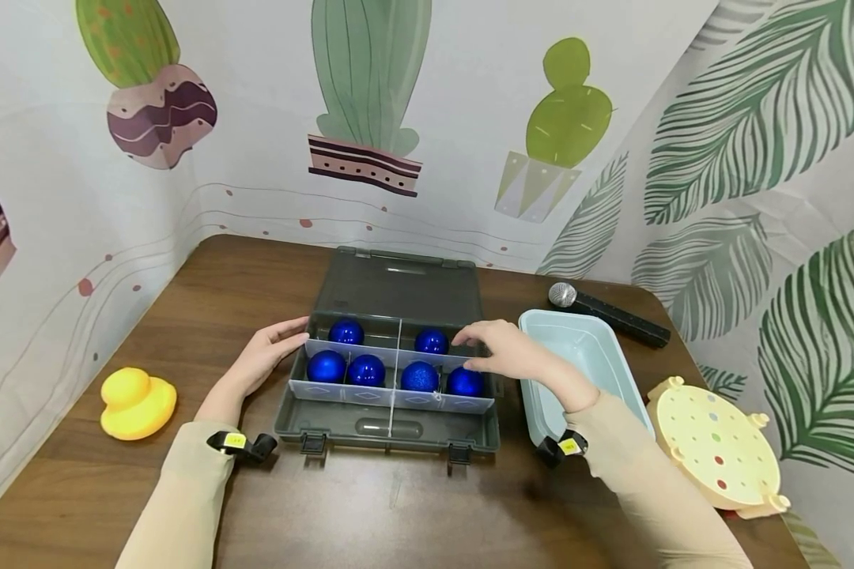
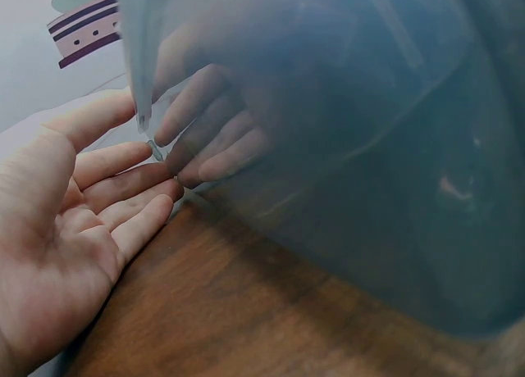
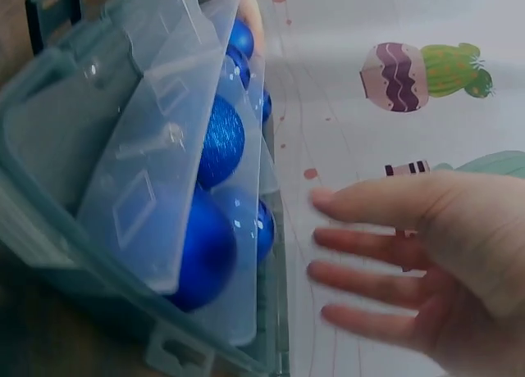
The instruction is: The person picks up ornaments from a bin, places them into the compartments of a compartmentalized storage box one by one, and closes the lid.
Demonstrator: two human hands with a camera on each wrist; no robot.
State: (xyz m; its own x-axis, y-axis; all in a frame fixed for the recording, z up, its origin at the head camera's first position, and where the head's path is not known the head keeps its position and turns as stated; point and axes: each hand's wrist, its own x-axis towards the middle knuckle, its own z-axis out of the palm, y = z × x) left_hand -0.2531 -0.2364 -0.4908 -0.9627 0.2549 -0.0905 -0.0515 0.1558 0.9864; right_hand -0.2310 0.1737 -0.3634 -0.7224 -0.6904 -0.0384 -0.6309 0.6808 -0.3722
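A dark see-through plastic case (image 1: 313, 419) lies with its lid (image 1: 398, 288) flipped back. White dividers split it into compartments. Two shiny blue balls, one left (image 1: 345, 332) and one right (image 1: 431, 341), sit in the back row; several more, including a glittery one (image 3: 221, 142), fill the middle row, and the front row holds none. At the case's left wall my left hand (image 1: 269, 356) rests its straight fingertips (image 2: 152, 213). Above the right end of the back row hovers my right hand (image 1: 505, 348), fingers loosely spread, holding nothing, apart from the balls in the right wrist view.
A pale blue tray (image 1: 530, 387) stands right of the case, partly under my right forearm. Behind it lies a black microphone (image 1: 612, 316). A yellow dotted toy board (image 1: 715, 446) is at the far right, a yellow rubber duck (image 1: 137, 403) at the left. A patterned cloth hangs behind the table.
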